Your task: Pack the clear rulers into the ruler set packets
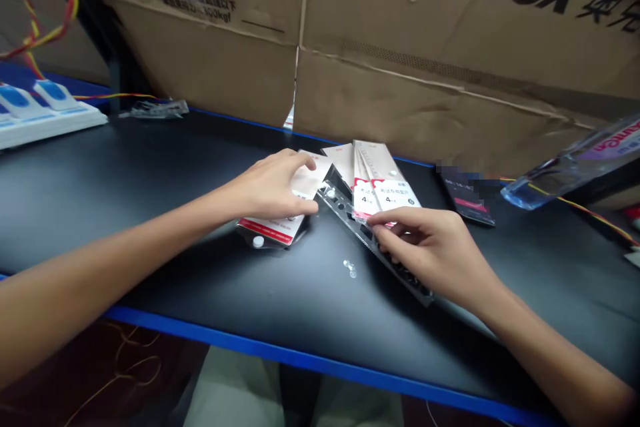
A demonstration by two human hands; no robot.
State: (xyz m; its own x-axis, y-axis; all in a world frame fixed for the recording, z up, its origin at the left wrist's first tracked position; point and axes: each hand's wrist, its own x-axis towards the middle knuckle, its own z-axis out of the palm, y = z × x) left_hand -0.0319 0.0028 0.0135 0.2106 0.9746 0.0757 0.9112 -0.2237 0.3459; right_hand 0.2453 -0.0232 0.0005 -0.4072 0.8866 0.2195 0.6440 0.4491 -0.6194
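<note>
left hand: lying flat, fingers spread, on a packet
right hand: pinching the bottom of a fanned stack of packets
table: black, blue edge

Packing workshop — black bench, stacked cardboard boxes, loose wiring

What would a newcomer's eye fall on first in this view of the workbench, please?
Most likely the middle of the black table, where the left hand lies on a beige packet with a red band. Beside it, the right hand pinches the lower ends of a fan of similar packets over a black perforated strip. Behind them, large cardboard boxes, one printed AUX, fill the background.
</note>
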